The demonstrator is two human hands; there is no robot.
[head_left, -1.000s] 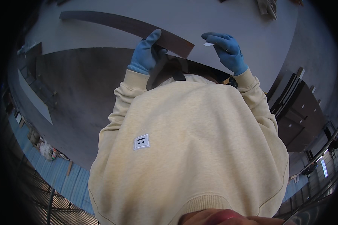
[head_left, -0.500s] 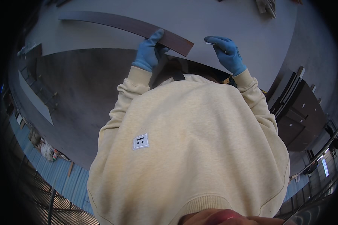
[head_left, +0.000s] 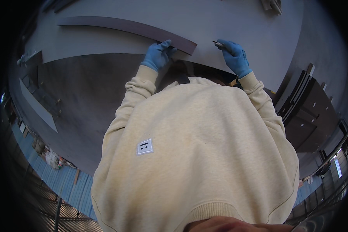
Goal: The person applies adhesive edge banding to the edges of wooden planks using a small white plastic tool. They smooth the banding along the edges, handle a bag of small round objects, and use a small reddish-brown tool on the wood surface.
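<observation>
A long, narrow brown board strip (head_left: 123, 26) lies along the near side of the pale tabletop, its square end toward the right. At the strip's near edge, close to that end, is my left hand (head_left: 157, 57) in a blue glove; its thumb overlaps the edge and the other fingers curl below, partly hidden. To the right, my blue-gloved right hand (head_left: 235, 58) is closed around a small, thin tool with a pale tip (head_left: 218, 43). Its kind is hard to make out. The right hand stands apart from the strip.
The wide pale tabletop (head_left: 255, 23) stretches ahead of me. A crumpled greyish cloth or glove (head_left: 273, 6) rests at its far right. Dark brown panels (head_left: 311, 112) lean or stand stacked to my right. More dark strips (head_left: 62, 4) lie at the far left.
The strip has come down flatter to the tabletop and shifted slightly left. My left hand has slid back to the strip's near edge. In my right hand, the tool's tip shows more.
</observation>
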